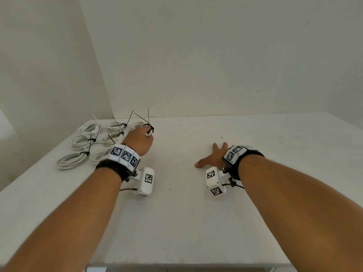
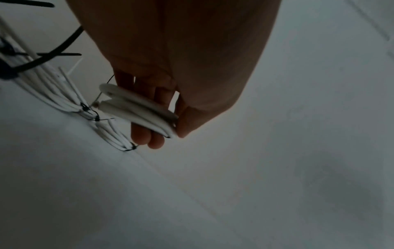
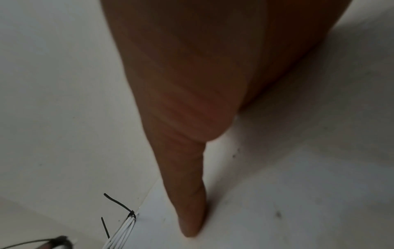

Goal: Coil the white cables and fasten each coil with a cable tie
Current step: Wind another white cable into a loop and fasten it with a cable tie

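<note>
— Gripped between thumb and fingers of the left hand (image 1: 139, 141), at the left of centre in the head view, a tied coil (image 2: 138, 111) of white cable is seen; in the left wrist view its strands are pinched against the fingertips (image 2: 156, 143), just above the tabletop (image 1: 196, 222).

— And the right hand (image 1: 213, 157)?

— It is laid flat on the tabletop at right of centre, fingers spread, nothing held.

— How much can be judged done?

— Nearly all, it would seem. A cluster of finished coils (image 1: 82, 142) is laid in the upper left of the frame, each cinched with a black cable tie (image 1: 84, 153) whose tail is left sticking up. No loose, uncoiled cable can be made out anywhere. The held coil is judged to be the last, with only its setting down beside the others remaining.

— Is anything in the way?

— Little. The tie tails (image 1: 130, 116) stand up close to the left hand and could be snagged. Whether a free spot is left among the cluster is partly hidden by the wrist band (image 1: 124, 156).

— Smaller things?

— A few dark specks are scattered over the tabletop.
</note>
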{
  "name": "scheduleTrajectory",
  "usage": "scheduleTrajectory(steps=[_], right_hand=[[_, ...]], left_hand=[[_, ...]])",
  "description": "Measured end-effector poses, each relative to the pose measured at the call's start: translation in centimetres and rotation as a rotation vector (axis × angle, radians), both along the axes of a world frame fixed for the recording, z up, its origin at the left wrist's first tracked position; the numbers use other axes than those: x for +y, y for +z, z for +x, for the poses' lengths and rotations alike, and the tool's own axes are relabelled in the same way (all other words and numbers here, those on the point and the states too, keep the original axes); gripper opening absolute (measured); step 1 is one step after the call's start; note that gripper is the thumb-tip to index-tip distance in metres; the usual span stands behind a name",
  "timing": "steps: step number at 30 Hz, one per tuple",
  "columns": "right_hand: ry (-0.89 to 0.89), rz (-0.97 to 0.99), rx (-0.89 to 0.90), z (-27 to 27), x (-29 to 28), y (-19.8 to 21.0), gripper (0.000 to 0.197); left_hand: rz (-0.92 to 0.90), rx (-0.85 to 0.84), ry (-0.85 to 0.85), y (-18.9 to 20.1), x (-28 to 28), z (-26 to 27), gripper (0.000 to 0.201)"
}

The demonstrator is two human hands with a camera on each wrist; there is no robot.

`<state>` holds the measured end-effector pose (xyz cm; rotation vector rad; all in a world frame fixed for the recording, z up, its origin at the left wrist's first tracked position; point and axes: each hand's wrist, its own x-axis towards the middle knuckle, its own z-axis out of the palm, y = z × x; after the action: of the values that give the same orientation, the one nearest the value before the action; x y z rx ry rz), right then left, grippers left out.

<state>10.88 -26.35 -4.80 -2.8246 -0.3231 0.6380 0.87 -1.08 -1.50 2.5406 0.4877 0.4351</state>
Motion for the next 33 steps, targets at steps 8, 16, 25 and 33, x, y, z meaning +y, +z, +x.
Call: scheduleTrajectory(steps=[8, 16, 25, 33], right_hand=[[0.020, -0.023, -0.018, -0.3, -0.3, 0.5, 0.125], [0.032, -0.053, -0.014, -0.5, -0.3, 1.0, 0.125], [0.031, -0.050, 0.006, -0.1, -0.2, 0.7, 0.127], [0.020, -0.081, 0.004, 0.2, 0.1, 0.6, 0.129]], left_hand=[[0.396, 0.299, 0.037, -0.2, 4.3, 3.5, 0.027], [0.494, 0.381, 0.017, -0.6, 5.8, 5.6, 0.033], [0.502, 0.406, 0.106, -0.3, 6.6, 6.7, 0.028], [0.426, 0.374, 0.082, 0.2, 6.2, 5.8, 0.021]])
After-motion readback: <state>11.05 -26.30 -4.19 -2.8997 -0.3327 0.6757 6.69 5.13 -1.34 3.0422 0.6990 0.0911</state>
